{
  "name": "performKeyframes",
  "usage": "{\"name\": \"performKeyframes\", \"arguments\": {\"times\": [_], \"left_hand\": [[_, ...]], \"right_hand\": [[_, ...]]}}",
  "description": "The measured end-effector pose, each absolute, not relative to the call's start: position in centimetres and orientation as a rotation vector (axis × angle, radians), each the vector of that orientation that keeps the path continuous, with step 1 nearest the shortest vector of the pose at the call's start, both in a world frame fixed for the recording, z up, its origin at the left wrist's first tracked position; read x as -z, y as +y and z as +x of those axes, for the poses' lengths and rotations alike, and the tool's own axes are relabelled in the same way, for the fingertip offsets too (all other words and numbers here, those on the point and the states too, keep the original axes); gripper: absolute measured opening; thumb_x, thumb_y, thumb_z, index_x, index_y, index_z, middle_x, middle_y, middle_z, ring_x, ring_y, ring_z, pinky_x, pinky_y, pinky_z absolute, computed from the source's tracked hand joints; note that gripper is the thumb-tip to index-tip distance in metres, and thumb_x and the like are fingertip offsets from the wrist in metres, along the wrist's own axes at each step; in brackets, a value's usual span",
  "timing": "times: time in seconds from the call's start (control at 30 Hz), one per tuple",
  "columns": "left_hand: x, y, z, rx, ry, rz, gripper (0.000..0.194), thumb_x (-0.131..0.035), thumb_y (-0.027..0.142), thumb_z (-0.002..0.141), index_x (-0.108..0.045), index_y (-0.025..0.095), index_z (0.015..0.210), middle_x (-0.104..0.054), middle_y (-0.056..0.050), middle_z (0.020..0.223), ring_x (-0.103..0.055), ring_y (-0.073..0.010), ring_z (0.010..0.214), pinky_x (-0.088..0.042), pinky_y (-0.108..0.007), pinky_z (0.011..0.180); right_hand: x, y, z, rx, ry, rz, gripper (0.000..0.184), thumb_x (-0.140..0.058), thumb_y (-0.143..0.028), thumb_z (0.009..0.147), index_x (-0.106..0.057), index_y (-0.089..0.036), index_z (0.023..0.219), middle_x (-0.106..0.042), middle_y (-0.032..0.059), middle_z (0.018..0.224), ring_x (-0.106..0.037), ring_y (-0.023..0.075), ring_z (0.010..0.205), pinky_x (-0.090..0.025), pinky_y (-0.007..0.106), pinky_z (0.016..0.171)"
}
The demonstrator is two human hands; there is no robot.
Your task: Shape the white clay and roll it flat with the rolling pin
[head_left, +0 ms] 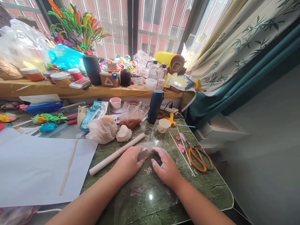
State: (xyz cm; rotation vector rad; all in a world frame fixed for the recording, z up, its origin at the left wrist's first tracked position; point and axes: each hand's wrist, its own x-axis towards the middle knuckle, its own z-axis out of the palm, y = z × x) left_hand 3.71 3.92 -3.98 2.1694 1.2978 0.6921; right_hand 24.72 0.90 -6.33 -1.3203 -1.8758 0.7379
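My left hand [131,159] is closed around a lump of whitish clay [144,153], low over the table. Facing it, my right hand [165,165] has its fingers curved and apart, with nothing between them; pale residue coats the fingertips. Some clay crumbs [148,170] lie on the table below and between my hands. A pale rolling pin [117,153] rests diagonally just beyond my left hand. Behind the pin sits a larger lump of white clay [123,133], beside a plastic bag [102,128] of pale material.
A paper cup [164,125] and a dark blue bottle [155,107] stand beyond my hands. To the right lie thin wooden sticks [182,153] and orange-handled scissors [197,160]. White paper [42,162] covers the left side. A yellow glue gun [172,119] lies near a power strip [169,108].
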Motion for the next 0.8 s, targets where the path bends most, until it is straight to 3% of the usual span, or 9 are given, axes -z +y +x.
{"name": "performKeyframes", "arguments": {"times": [0.17,0.3,0.63,0.8], "left_hand": [[3.8,4.2,3.8,-0.836,1.307,2.034,0.029,-0.066,0.011,0.078,-0.069,0.021,0.105,-0.075,-0.004,0.094,-0.069,-0.0232,0.087,-0.055,-0.036,0.083],[2.8,4.3,3.7,-0.980,1.313,1.788,0.014,-0.068,0.026,0.084,-0.069,0.021,0.097,-0.075,-0.002,0.092,-0.070,-0.0222,0.084,-0.055,-0.033,0.079],[3.3,4.4,2.0,-0.999,1.233,1.387,0.029,-0.069,0.038,0.082,-0.069,0.019,0.104,-0.077,-0.005,0.099,-0.071,-0.0253,0.093,-0.055,-0.035,0.081],[2.9,3.4,2.3,-1.057,1.066,1.271,0.027,-0.070,0.040,0.084,-0.067,0.017,0.098,-0.077,-0.007,0.092,-0.073,-0.0249,0.085,-0.058,-0.037,0.077]], "right_hand": [[6.2,0.9,24.7,-0.703,-1.913,-1.303,0.042,-0.056,-0.022,0.089,-0.056,-0.023,0.131,-0.065,0.0095,0.126,-0.059,0.0253,0.120,-0.046,0.044,0.108],[5.9,0.8,24.7,-0.704,-1.933,-1.309,0.042,-0.057,-0.022,0.089,-0.057,-0.022,0.130,-0.065,0.0100,0.125,-0.058,0.0252,0.120,-0.046,0.043,0.107],[6.1,1.0,24.8,-0.680,-1.971,-1.264,0.037,-0.059,-0.021,0.088,-0.063,-0.024,0.124,-0.068,0.0097,0.123,-0.061,0.0263,0.119,-0.047,0.046,0.107],[5.3,0.1,23.9,-0.953,-1.576,-1.240,0.029,-0.063,-0.031,0.090,-0.066,-0.025,0.118,-0.068,0.0100,0.123,-0.062,0.0276,0.119,-0.046,0.049,0.108]]}}
